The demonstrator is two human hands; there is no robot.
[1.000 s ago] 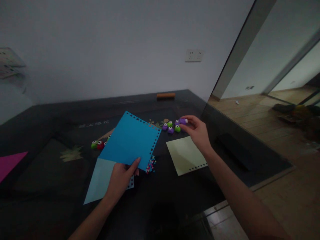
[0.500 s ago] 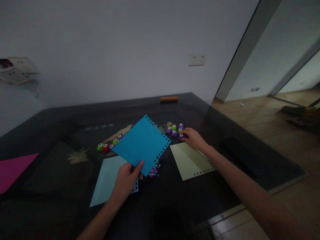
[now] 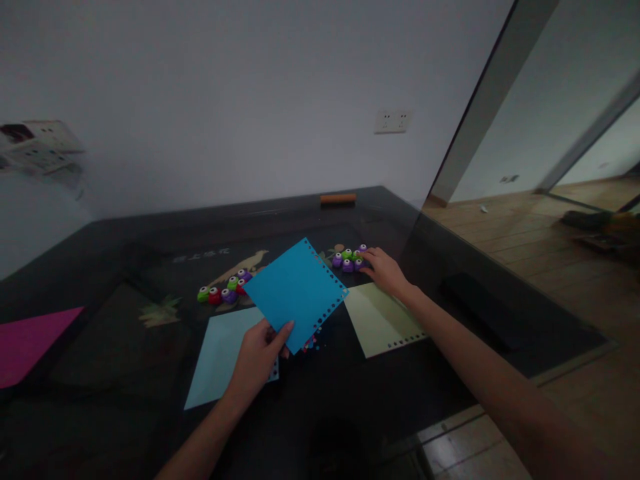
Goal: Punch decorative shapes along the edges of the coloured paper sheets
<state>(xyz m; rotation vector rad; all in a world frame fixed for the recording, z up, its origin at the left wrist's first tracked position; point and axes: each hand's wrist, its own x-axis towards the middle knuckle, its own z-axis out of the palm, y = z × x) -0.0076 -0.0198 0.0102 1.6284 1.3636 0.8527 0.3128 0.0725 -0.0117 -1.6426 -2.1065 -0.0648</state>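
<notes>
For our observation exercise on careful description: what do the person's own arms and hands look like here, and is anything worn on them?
Both are bare. The left hand and its forearm show no sleeve, glove, watch or ring. The right hand is likewise uncovered, its long forearm bare to the picture's edge. The dim light hides finer detail such as the nails.

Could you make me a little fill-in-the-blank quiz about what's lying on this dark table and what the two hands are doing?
1. The left hand holds up a bright ____ paper sheet with holes punched along its edges.
2. The right hand rests beside the small purple and green craft punches, above a pale ____ paper sheet.
3. At the table's far left edge lies a ____ paper sheet.

Missing words: blue; yellow-green; pink
</notes>
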